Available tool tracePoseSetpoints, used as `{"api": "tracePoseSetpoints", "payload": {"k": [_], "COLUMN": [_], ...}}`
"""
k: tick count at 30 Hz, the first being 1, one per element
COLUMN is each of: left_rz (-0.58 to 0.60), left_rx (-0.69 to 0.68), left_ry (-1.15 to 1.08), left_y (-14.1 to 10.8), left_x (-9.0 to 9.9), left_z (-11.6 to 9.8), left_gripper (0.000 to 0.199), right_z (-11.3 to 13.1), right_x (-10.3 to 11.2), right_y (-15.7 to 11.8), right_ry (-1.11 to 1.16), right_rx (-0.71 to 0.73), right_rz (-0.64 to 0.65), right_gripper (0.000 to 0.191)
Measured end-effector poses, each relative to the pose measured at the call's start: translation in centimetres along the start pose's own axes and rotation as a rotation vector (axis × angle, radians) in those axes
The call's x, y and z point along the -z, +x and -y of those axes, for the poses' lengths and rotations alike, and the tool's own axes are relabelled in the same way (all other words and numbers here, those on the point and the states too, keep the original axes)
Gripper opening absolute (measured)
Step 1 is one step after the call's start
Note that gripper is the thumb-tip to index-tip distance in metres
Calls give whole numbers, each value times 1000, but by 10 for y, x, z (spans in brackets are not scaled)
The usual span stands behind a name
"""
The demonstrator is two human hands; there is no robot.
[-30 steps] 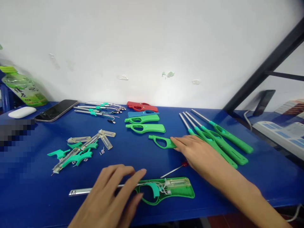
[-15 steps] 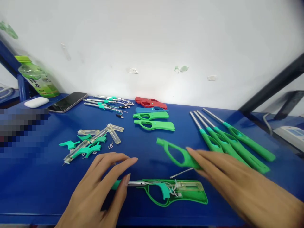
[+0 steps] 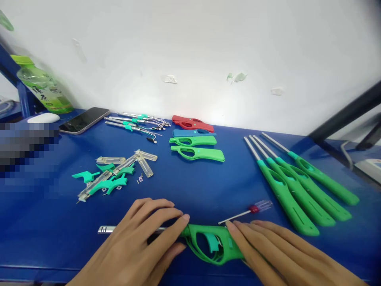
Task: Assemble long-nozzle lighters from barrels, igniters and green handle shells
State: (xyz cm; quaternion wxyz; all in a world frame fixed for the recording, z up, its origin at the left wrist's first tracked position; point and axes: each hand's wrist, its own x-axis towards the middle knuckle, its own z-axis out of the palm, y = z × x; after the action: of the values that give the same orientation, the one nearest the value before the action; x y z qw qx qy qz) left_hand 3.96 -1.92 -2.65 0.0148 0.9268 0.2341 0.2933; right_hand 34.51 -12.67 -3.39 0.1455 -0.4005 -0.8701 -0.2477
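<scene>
A green gas lighter (image 3: 230, 242) lies at the front of the table, its two shell halves together and a teal trigger (image 3: 212, 242) showing in the loop. My left hand (image 3: 133, 242) is closed around the front end of the handle; the metal tube (image 3: 106, 229) sticks out to its left. At the rear of the handle, my right hand (image 3: 276, 250) presses with its fingers on the top shell and covers most of that end. Just behind the lighter is a small screwdriver (image 3: 254, 208) with a clear and red handle.
Finished green lighters (image 3: 293, 210) lie at right. Clear fuel tanks (image 3: 125, 165) and teal triggers (image 3: 111, 184) are heaped at left. Behind are metal tubes with wires (image 3: 131, 126), green shells (image 3: 205, 154), a blue shell (image 3: 190, 133), a red shell (image 3: 193, 123), a phone (image 3: 85, 120) and a bottle (image 3: 44, 87).
My right hand has brought the green top shell down onto the open half, covering the tank and wires. The left hand has shifted right, to the front of the handle.
</scene>
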Motion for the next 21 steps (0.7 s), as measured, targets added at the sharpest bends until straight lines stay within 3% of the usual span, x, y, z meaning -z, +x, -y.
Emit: {"api": "tracePoseSetpoints", "payload": {"k": [12,21], "left_rz": [-22,19], "left_rx": [4,-12], "left_ry": [-27,-14], "left_y": [0,0], "left_x": [2,0], "left_z": [1,3], "left_gripper": [27,28], "right_z": [4,-9], "right_x": [-2,14], "right_y": [9,34], "right_ry": [28,-53], "right_rx": [-11,109], "right_rz": [22,108], "right_gripper": [48,54]}}
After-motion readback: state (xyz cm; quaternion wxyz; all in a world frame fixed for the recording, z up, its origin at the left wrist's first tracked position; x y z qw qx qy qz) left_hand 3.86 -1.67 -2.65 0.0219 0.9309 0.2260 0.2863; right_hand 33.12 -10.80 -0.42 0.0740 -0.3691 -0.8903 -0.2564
